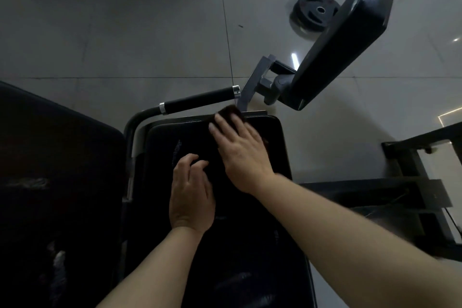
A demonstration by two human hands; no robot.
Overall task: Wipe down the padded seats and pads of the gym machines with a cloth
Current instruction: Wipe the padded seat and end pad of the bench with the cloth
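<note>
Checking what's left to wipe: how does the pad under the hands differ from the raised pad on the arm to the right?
The pad under the hands lies flat; the raised pad tilts up on its metal bracket. The right hand presses a dark cloth on the flat pad's far edge, with the left hand beside it; nothing touches the raised pad. Both are black and padded.

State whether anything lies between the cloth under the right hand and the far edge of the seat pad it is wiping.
Nothing visible does. The right hand presses the cloth flat, already at the far edge of the seat pad; the handle lies beyond that edge.
</note>
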